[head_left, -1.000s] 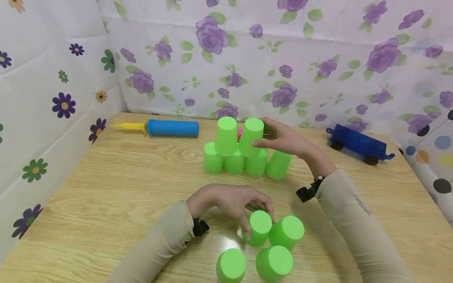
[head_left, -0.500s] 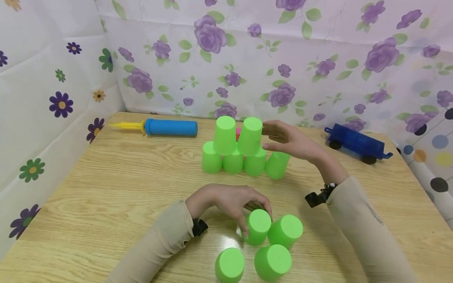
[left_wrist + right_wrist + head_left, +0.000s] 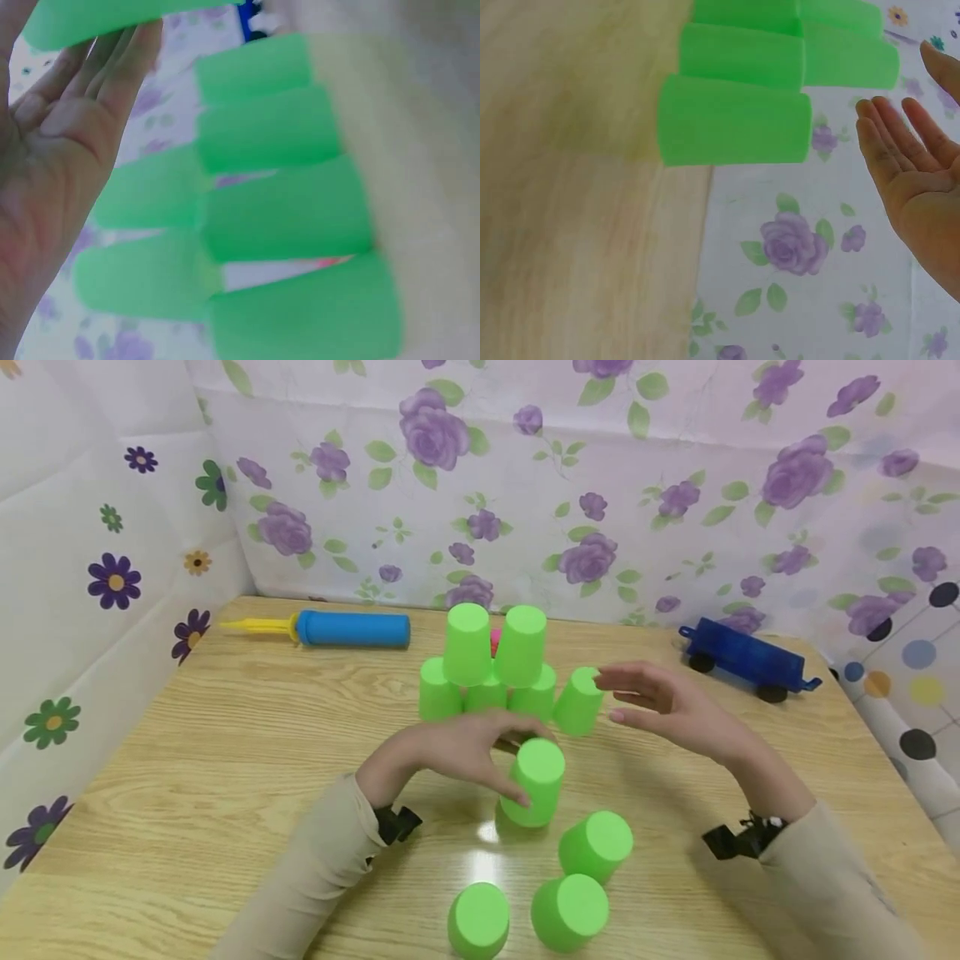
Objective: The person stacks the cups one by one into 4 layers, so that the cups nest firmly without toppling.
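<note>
My left hand (image 3: 472, 747) grips an upside-down green cup (image 3: 534, 785), thumb on the near side and fingers round the back. In the left wrist view this cup (image 3: 112, 19) shows only at the top edge, above the left palm (image 3: 60, 165). Behind it, several green cups stand in a row, with two more, the left one (image 3: 467, 645) and the right one (image 3: 521, 647), on top. My right hand (image 3: 675, 710) hangs with extended fingers beside the row's rightmost cup (image 3: 579, 702), holding nothing. In the right wrist view that cup (image 3: 735, 120) stands apart from the palm (image 3: 922, 180).
Three upside-down green cups stand near the front: one at left (image 3: 478, 920), one at centre (image 3: 570, 912), one behind (image 3: 597, 845). A blue and yellow hand pump (image 3: 352, 629) and a blue toy wagon (image 3: 750, 658) lie at the back. Something pink (image 3: 495, 641) peeks out between the upper cups.
My left hand has lifted its cup from the front group and carried it towards the stack. My right hand has left the right upper cup, moving right and down.
</note>
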`<move>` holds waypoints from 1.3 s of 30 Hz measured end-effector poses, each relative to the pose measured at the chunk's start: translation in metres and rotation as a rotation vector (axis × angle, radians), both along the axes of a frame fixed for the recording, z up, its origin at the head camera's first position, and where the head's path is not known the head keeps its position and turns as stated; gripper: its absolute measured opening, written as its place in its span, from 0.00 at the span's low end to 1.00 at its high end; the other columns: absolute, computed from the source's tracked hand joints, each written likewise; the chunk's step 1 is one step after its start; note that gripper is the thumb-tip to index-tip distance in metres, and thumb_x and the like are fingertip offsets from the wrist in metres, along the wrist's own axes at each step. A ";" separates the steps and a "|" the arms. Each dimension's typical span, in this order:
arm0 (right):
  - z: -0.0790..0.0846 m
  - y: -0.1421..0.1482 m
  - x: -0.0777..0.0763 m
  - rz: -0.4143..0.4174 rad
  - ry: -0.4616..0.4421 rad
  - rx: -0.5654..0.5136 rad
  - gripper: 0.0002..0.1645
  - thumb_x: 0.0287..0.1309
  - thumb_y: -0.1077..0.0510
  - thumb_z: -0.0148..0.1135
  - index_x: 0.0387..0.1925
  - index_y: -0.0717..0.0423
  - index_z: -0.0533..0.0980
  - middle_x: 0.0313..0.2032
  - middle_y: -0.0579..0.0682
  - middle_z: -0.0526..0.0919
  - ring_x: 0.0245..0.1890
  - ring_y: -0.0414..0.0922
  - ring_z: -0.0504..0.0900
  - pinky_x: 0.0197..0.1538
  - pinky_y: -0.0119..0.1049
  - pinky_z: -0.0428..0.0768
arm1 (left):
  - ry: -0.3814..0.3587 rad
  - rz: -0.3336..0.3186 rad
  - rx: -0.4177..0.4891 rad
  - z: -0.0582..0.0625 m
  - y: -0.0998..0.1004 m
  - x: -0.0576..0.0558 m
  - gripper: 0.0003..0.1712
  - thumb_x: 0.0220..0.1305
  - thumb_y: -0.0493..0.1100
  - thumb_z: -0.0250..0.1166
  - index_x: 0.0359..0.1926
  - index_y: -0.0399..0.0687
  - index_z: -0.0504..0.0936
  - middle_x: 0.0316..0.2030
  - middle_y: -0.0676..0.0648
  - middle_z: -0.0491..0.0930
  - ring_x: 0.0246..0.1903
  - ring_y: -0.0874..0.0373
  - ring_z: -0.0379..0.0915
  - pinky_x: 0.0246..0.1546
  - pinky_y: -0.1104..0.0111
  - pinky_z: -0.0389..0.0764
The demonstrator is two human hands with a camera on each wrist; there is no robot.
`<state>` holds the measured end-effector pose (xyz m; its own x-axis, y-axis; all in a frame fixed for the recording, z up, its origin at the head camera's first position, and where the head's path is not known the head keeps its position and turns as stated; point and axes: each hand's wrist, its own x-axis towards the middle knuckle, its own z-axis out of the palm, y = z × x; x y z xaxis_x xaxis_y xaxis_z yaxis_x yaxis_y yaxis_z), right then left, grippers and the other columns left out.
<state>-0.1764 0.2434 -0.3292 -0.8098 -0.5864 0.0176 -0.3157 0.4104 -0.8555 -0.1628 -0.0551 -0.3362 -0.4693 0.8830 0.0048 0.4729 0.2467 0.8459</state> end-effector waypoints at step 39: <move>-0.053 0.001 0.073 0.383 0.143 -0.005 0.36 0.51 0.57 0.68 0.62 0.55 0.67 0.55 0.49 0.76 0.54 0.43 0.76 0.52 0.38 0.78 | 0.431 0.405 0.022 0.091 0.071 -0.042 0.32 0.47 0.51 0.74 0.49 0.47 0.69 0.45 0.53 0.73 0.46 0.63 0.68 0.47 0.76 0.70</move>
